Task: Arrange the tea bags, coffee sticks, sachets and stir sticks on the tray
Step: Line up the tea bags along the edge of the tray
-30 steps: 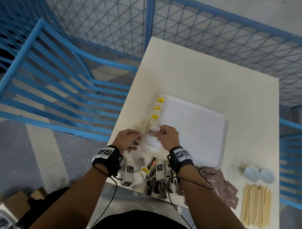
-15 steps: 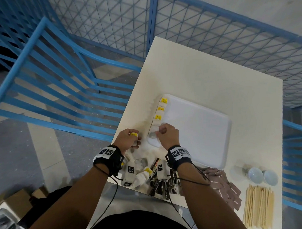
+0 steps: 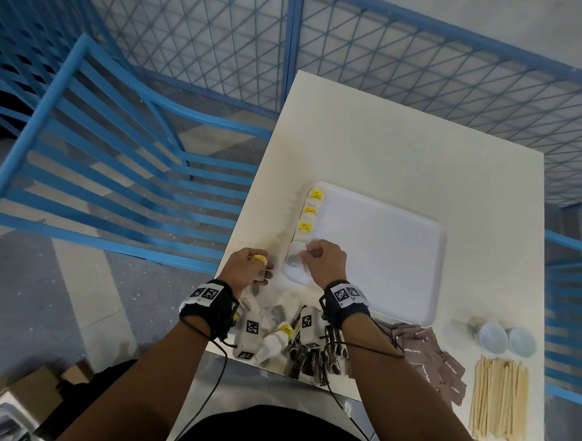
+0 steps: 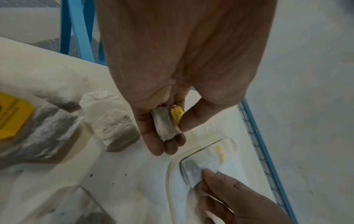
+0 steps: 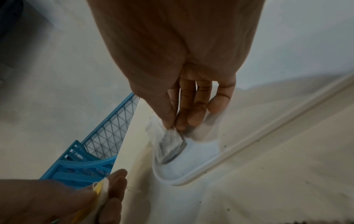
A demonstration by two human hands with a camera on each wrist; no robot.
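Note:
A white tray [image 3: 381, 250] lies on the cream table, with three yellow-tagged tea bags [image 3: 311, 210] lined along its left edge. My right hand [image 3: 318, 257] pinches a further tea bag [image 5: 170, 145] by its corner at the tray's near-left corner [image 4: 193, 169]. My left hand [image 3: 248, 268] hovers just left of the tray, and its thumb and fingers grip another tea bag with a yellow tag [image 4: 168, 122]. Loose tea bags [image 4: 116, 128] lie on the table under my wrists.
Dark coffee sticks [image 3: 308, 356] and brown sachets [image 3: 433, 360] lie at the near table edge. Wooden stir sticks [image 3: 498, 399] and two small white cups [image 3: 506, 338] sit at the near right. A blue chair [image 3: 103, 167] and a blue mesh fence [image 3: 420, 60] border the table.
My left hand drew back from the right hand to the table left of the tray, carrying a yellow-tagged tea bag. The right hand lowered its tea bag onto the tray's corner.

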